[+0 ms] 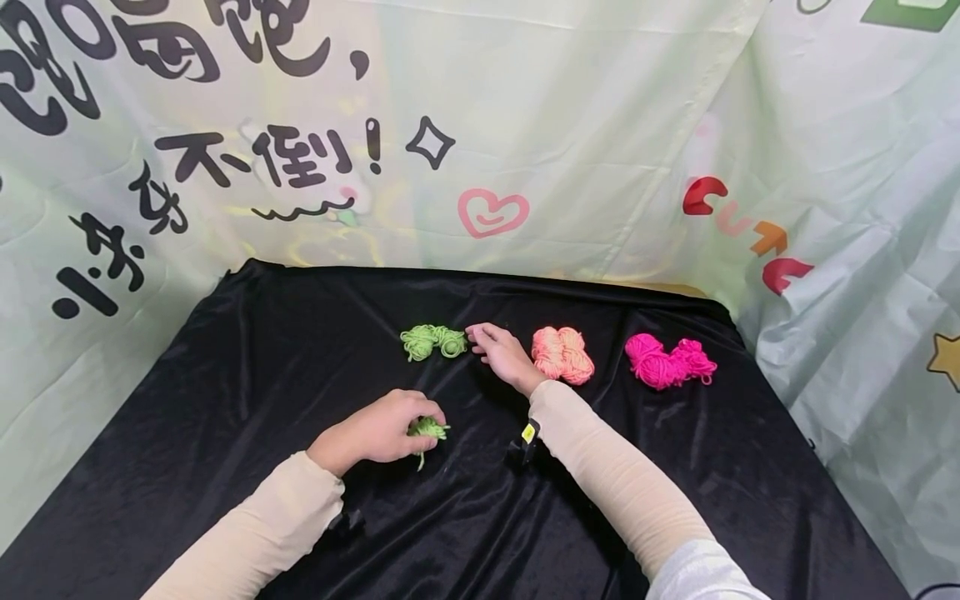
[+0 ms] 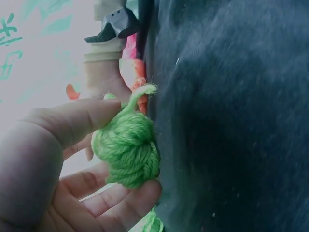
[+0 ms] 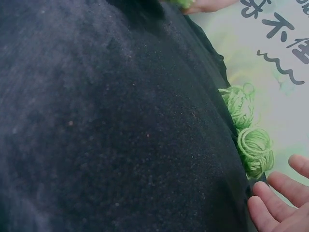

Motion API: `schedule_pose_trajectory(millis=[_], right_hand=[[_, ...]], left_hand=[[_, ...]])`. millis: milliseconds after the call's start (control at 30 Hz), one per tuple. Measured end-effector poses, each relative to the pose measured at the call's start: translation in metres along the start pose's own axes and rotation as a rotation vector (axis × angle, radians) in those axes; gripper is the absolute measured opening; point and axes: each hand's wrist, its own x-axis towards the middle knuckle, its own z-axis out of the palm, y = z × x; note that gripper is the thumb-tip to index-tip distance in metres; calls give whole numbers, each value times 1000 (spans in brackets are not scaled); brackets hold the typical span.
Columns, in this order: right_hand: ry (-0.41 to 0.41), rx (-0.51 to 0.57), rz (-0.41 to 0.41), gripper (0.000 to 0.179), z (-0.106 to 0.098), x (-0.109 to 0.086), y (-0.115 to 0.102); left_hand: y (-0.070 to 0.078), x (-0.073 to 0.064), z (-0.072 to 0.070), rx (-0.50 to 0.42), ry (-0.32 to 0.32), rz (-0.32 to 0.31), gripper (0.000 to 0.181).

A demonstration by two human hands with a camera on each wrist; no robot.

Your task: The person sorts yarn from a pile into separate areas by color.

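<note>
A small ball of green yarn is held between the thumb and fingers of my left hand, low over the black cloth, with a loose yarn end sticking out. In the head view the hand covers most of this ball. Farther back lie two green yarn balls side by side. My right hand is just to the right of them, its fingers extended and holding nothing. The right wrist view shows its fingertips close to the nearer green ball.
Peach yarn balls lie right of my right hand, partly behind its wrist. Farther right are magenta yarn balls. Black cloth covers the table in folds. Printed fabric curtains stand behind and at both sides.
</note>
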Motion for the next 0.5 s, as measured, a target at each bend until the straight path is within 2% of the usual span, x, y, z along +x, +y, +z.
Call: schedule_pose_trajectory(millis=[500], right_hand=[[-6,44,-9,42,0,1,2]], left_hand=[[-28,-9,-10,-5,93,-129,15]])
